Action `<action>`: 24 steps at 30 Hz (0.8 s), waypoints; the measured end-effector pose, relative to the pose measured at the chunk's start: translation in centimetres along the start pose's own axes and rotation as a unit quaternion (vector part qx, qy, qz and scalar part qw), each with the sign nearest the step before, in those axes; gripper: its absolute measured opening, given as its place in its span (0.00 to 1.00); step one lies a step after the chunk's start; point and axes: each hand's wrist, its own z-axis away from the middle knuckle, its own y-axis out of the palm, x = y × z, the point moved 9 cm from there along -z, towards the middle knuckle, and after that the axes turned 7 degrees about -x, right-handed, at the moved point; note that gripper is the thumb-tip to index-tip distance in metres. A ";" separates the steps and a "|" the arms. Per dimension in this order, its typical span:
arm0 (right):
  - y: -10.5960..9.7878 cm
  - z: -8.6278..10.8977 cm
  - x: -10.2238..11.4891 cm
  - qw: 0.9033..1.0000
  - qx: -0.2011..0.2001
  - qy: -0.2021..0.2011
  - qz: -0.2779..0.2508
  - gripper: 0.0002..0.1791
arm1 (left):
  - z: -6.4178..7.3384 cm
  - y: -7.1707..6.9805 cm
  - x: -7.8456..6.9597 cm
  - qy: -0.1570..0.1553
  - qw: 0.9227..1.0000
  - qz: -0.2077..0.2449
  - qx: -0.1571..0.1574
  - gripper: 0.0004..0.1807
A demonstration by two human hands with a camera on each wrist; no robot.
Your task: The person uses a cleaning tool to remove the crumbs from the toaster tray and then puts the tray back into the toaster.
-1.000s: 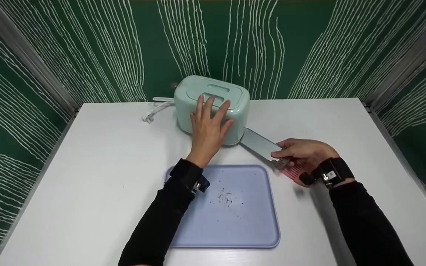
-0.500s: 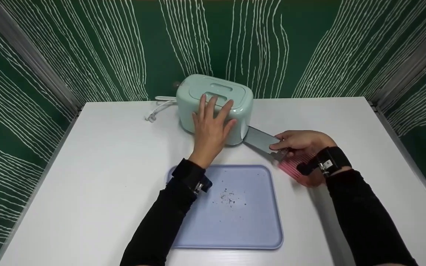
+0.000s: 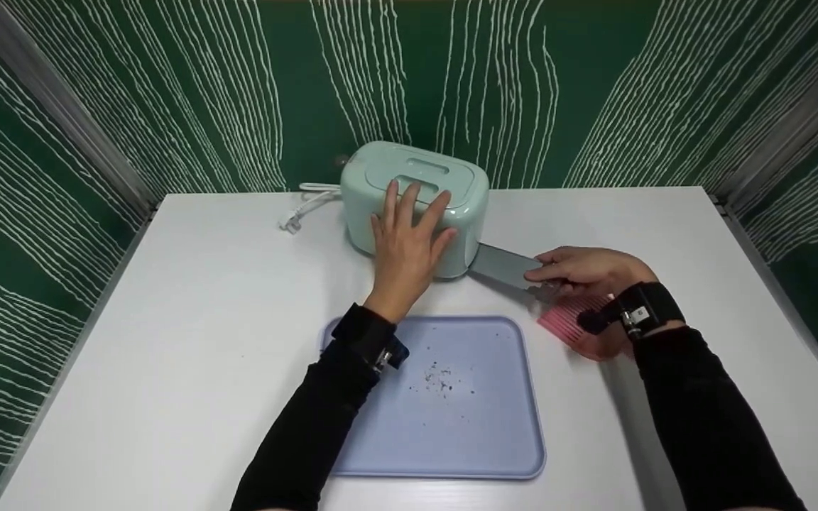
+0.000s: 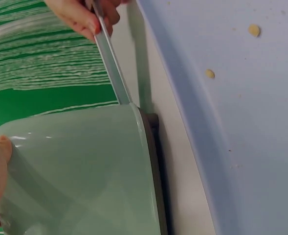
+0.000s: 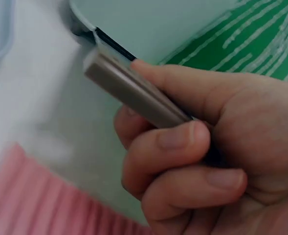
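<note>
A mint-green toaster (image 3: 409, 202) stands at the back of the white table, two slots on top. My left hand (image 3: 405, 259) rests on its near side with fingers spread, the fingertips reaching the top by the nearer slot. My right hand (image 3: 583, 273) pinches the outer end of a flat grey crumb tray (image 3: 505, 266) between thumb and fingers. The tray's other end is hidden inside the toaster's low right end. In the right wrist view, the thumb lies over the tray's brownish end bar (image 5: 134, 93), with fingers curled under it.
A lilac serving tray (image 3: 483, 447) with scattered crumbs (image 3: 439, 380) lies in front of the toaster. Beneath my right wrist is a pink ribbed object (image 3: 583, 333). A white cord with plug (image 3: 292, 221) lies left of the toaster; a green, white-streaked wall (image 3: 409, 78) stands behind.
My right hand has shifted slightly away from me, and less of the crumb tray shows outside the toaster. My left hand keeps its place on the toaster.
</note>
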 end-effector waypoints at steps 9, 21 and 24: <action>-1.2 0.3 -1.4 1.000 0.010 0.014 -0.016 0.25 | 0.0 0.1 0.0 -0.002 1.000 -0.001 0.001 0.30; -0.8 -1.1 -1.0 0.999 0.023 0.009 -0.046 0.07 | 0.0 0.1 0.0 0.002 1.000 -0.012 0.000 0.30; -1.0 -1.4 -0.8 1.000 -0.008 0.006 -0.026 0.10 | 0.1 0.1 0.1 0.000 1.000 -0.012 0.002 0.30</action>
